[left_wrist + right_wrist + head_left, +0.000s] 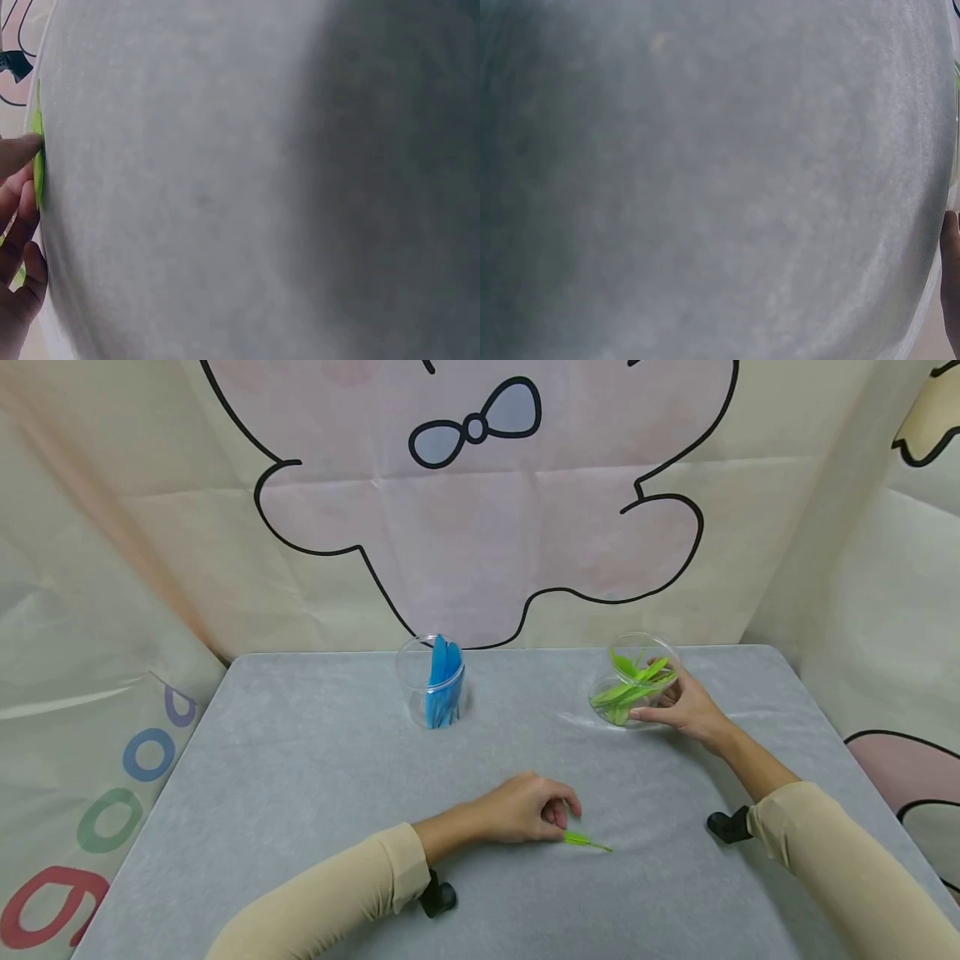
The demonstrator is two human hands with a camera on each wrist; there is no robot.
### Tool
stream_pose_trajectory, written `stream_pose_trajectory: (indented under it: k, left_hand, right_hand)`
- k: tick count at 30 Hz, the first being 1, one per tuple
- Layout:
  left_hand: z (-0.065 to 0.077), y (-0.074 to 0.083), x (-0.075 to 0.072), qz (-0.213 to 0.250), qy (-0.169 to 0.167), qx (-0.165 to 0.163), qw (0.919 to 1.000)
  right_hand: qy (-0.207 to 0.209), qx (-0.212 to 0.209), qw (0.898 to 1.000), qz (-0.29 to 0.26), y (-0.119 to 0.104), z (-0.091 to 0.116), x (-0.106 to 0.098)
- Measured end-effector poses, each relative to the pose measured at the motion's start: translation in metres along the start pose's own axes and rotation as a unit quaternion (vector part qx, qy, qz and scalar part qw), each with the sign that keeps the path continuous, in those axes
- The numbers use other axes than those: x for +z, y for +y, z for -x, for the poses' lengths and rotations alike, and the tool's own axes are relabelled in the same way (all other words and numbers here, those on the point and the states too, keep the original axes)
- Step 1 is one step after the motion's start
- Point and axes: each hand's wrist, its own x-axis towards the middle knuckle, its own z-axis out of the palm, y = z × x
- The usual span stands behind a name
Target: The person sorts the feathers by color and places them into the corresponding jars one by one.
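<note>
My left hand (525, 810) is low over the grey table, near its middle. Between thumb and fingers it pinches a green feather (577, 838), whose thin quill points right. The left wrist view shows the thumb (21, 150) pressed against the same feather at the left edge. Farther back on the right, my right hand (686, 706) grips a clear plastic cup (600, 681) from its right side. Several green feathers (630, 689) lie slanted inside that cup. Only a bit of the right hand shows at the edge of the right wrist view.
A second clear cup (410, 685) stands at the back, left of centre, with several blue feathers (444, 681) upright in it. The grey cloth-covered table (300, 752) ends at a printed curtain (525, 527) behind the cups. Curtains also hang on both sides.
</note>
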Motion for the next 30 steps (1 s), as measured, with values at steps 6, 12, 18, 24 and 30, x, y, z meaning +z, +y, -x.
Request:
stream_pose_trajectory:
  k: [6, 12, 18, 24, 30]
  left_hand:
    - [-0.001, 0.0, 0.001, 0.004, 0.003, 0.007, 1.0]
    - [-0.001, 0.003, -0.001, 0.002, -0.002, 0.004, 1.0]
    - [-0.002, 0.005, -0.004, 0.014, -0.027, -0.005, 0.9995]
    - [-0.004, 0.006, -0.01, 0.064, -0.026, -0.007, 0.9976]
    - [-0.009, 0.007, -0.012, 0.069, -0.011, -0.001, 0.9976]
  right_hand:
    - [-0.003, -0.007, 1.0, 0.004, 0.001, 0.0, 0.0]
    - [-0.001, -0.001, 1.0, -0.001, 0.001, -0.001, 0.0]
    - [0.003, 0.0, 1.0, 0.017, 0.001, 0.0, -0.001]
    - [0.006, -0.003, 1.0, 0.023, 0.0, 0.0, 0.0]
    - [0.004, -0.001, 1.0, 0.026, -0.001, 0.0, 0.001]
